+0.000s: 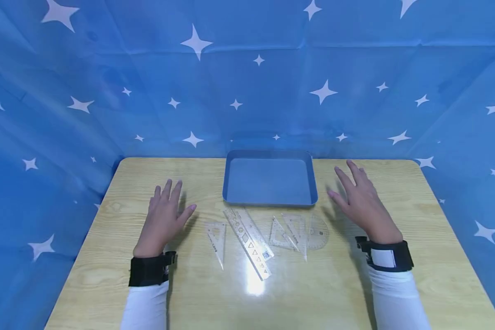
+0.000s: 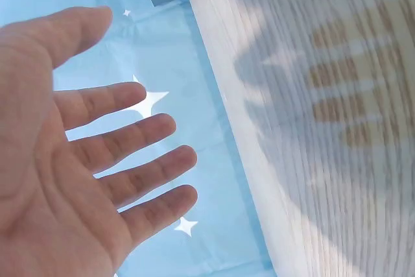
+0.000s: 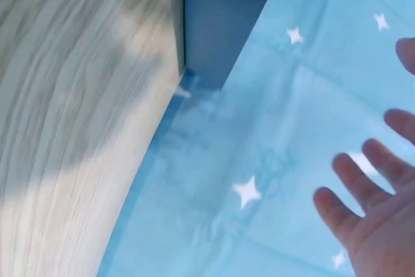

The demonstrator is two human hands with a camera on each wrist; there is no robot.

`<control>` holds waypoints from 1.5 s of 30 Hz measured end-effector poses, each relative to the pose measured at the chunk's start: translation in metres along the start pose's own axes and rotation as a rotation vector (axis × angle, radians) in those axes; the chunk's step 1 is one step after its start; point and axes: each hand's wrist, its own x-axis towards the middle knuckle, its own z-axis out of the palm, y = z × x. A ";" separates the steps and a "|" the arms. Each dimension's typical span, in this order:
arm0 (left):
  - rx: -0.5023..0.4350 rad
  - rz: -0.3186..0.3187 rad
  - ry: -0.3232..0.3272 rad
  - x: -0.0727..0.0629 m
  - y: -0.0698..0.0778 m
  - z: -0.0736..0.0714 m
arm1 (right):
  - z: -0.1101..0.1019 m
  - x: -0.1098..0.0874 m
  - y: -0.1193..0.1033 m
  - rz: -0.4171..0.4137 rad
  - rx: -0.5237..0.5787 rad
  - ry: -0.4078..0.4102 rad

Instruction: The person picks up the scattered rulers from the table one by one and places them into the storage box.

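Note:
My left hand (image 1: 162, 224) hovers over the left side of the table with fingers straight and spread, holding nothing. A clear set square (image 1: 217, 226) lies to its right. My right hand (image 1: 365, 204) is raised on the other side, fingers apart, beside the blue tray (image 1: 270, 204). Nearest to it among the tools is a clear protractor (image 1: 319, 233), overlapped by a set square (image 1: 301, 236); another set square (image 1: 279, 244) lies just left. Two clear rulers slant side by side below the tray, one with cut-out shapes (image 1: 247, 243), the other plainer (image 1: 257, 234).
The wooden table (image 1: 313, 293) has its far edge against a blue curtain (image 1: 247, 101) with white stars. The tray stands at that far edge, and its inside shows nothing. A bright glare falls near the rulers' lower ends.

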 end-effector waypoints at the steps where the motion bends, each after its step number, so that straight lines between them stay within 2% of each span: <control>1: 0.005 -0.001 -0.003 -0.001 0.001 0.000 | 0.002 -0.001 0.000 -0.010 0.008 0.015; 7: 0.024 0.025 0.004 -0.003 0.004 0.002 | 0.011 -0.002 -0.004 -0.104 0.010 0.157; 11: 0.027 0.055 0.024 -0.001 0.007 0.003 | 0.015 0.003 -0.010 -0.218 0.008 0.266; 14: 0.037 0.067 0.042 0.001 0.009 0.003 | 0.016 0.008 -0.015 -0.296 0.004 0.317; 21: 0.017 0.115 0.061 0.001 0.018 0.003 | 0.025 0.010 -0.036 -0.438 -0.007 0.337; 27: -0.032 0.170 0.074 -0.003 0.024 0.004 | 0.045 0.009 -0.064 -0.639 -0.007 0.354; 31: -0.066 0.208 0.022 -0.005 0.028 0.007 | 0.058 0.008 -0.085 -0.747 -0.015 0.318; 35: -0.106 0.245 -0.047 -0.007 0.032 0.013 | 0.066 0.004 -0.103 -0.777 -0.040 0.203; 40: -0.133 0.250 -0.147 -0.010 0.037 0.020 | 0.074 0.002 -0.126 -0.831 -0.075 0.103; 45: -0.127 0.261 -0.184 -0.012 0.038 0.028 | 0.083 -0.002 -0.149 -0.881 -0.091 0.031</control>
